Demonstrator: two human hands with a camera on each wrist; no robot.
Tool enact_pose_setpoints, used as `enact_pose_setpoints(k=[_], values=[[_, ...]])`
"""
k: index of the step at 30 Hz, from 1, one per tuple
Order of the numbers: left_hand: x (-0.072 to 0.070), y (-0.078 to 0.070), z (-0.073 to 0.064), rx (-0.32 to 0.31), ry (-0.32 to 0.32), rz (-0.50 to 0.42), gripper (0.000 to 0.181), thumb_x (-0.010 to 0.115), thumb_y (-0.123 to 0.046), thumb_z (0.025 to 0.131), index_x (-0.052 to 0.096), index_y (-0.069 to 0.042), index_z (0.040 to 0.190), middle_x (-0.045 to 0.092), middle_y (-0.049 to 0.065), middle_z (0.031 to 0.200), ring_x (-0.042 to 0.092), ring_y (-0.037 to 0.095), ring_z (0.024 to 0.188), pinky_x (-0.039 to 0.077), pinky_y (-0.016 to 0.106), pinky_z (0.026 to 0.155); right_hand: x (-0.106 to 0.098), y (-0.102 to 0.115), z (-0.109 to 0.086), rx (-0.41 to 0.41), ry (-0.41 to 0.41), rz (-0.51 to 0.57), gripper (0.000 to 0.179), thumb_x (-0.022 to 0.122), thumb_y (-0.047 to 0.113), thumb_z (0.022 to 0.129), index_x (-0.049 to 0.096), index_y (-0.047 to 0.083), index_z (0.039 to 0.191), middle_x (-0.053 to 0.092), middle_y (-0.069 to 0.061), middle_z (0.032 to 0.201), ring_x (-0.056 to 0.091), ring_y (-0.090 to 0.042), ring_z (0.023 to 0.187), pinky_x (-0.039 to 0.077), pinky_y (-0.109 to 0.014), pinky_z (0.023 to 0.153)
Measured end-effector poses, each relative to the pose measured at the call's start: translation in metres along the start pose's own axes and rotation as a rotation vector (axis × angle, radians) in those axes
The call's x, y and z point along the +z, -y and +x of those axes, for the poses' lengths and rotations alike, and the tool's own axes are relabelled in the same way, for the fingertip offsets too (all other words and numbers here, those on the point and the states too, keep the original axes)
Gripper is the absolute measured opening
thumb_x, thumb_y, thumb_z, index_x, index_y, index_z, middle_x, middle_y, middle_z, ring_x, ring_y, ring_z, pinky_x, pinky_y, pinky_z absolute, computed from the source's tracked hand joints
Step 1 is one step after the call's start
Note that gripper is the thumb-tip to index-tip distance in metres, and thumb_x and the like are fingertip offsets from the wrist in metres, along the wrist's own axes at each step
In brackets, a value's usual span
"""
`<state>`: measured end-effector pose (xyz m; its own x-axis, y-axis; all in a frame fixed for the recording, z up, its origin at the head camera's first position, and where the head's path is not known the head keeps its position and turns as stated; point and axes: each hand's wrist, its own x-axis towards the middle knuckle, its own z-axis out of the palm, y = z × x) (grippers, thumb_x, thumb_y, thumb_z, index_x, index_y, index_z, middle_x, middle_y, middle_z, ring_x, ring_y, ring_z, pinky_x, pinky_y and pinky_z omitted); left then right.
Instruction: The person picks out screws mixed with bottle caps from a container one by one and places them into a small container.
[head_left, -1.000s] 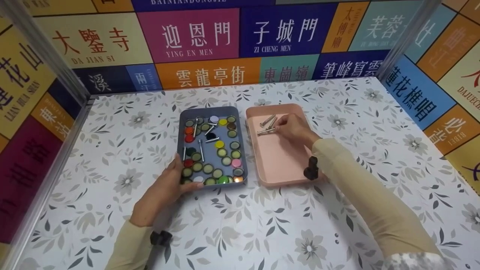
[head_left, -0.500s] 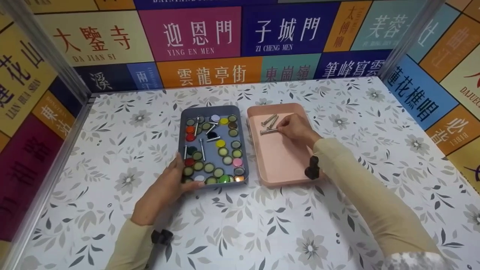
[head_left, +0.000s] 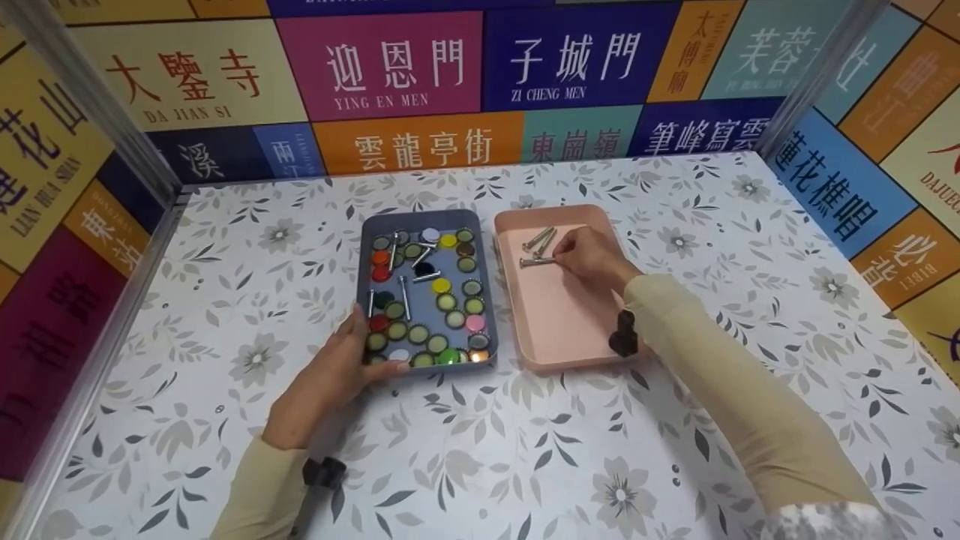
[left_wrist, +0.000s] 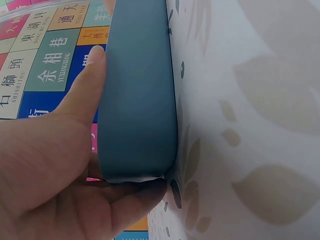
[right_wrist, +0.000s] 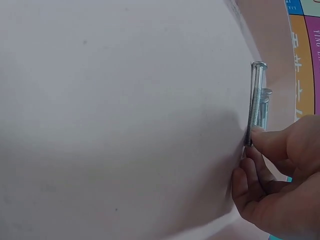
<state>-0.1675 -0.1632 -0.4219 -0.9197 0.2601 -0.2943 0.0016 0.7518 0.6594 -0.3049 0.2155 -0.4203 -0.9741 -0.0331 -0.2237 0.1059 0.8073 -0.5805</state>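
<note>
My left hand (head_left: pixel 330 382) grips the near left corner of a blue-grey tray (head_left: pixel 486 300), thumb along the near edge and fingers at the left side. In the left wrist view the tray's outer wall (left_wrist: pixel 137 95) sits between thumb and fingers. Over the far part of a pink tray (head_left: pixel 551 322), my right hand (head_left: pixel 596 259) pinches the threaded end of a metal bolt (head_left: pixel 535 262) between thumb and fingertips. The bolt's head points left, low over the tray floor. Just behind it lie more bolts (head_left: pixel 538 240). The right wrist view shows the held bolt (right_wrist: pixel 257 92) close up.
Inside the blue-grey tray lie many bottle caps (head_left: pixel 446 302) in mixed colours and several bolts (head_left: pixel 405 298). Both trays stand side by side with a narrow gap on a flower-patterned tabletop (head_left: pixel 450 442). Panels with printed characters (head_left: pixel 405 67) wall off the back and sides.
The bolt in my right hand has turned slightly and lies more level in view. Both hands and trays otherwise keep their places.
</note>
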Motion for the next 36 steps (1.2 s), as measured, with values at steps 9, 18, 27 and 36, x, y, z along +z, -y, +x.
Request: enact_pose_setpoints(k=[9,18,27,36], values=[[0.001,0.002,0.001,0.01,0.009,0.001,0.12,0.071,-0.048,0.089,-0.014,0.002,0.156,0.003,0.028,0.166,0.016,0.043,0.154,0.019,0.054,0.125,-0.001,0.003,-0.004,-0.055,-0.023,-0.059,0.02,0.061,0.007,0.092,0.075,-0.003,0.103,0.071,-0.017,0.107,0.056,-0.02,0.088,0.042,-0.024,0.077],[0.001,0.001,0.002,-0.018,0.015,-0.004,0.121,0.072,-0.05,0.088,-0.014,-0.001,0.157,0.002,0.027,0.167,0.015,0.042,0.154,0.018,0.054,0.125,-0.005,0.015,-0.002,-0.05,-0.067,-0.053,0.019,0.061,0.003,0.093,0.075,-0.004,0.103,0.071,-0.019,0.111,0.057,-0.024,0.097,0.046,-0.034,0.089],[0.0,0.0,0.002,-0.019,0.016,0.007,0.122,0.071,-0.052,0.087,-0.015,-0.001,0.156,0.001,0.027,0.167,0.015,0.043,0.154,0.018,0.055,0.125,-0.003,0.023,-0.005,-0.034,-0.057,0.023,0.018,0.058,0.0,0.094,0.073,-0.003,0.103,0.069,-0.015,0.109,0.055,-0.021,0.092,0.043,-0.027,0.075],[0.0,0.001,0.003,-0.003,0.0,0.009,0.122,0.072,-0.049,0.087,-0.014,0.003,0.156,0.003,0.028,0.166,0.015,0.044,0.154,0.018,0.054,0.125,-0.003,0.029,-0.006,-0.066,-0.068,0.082,0.022,0.053,-0.005,0.092,0.071,-0.002,0.104,0.071,-0.015,0.113,0.057,-0.02,0.091,0.044,-0.025,0.071]])
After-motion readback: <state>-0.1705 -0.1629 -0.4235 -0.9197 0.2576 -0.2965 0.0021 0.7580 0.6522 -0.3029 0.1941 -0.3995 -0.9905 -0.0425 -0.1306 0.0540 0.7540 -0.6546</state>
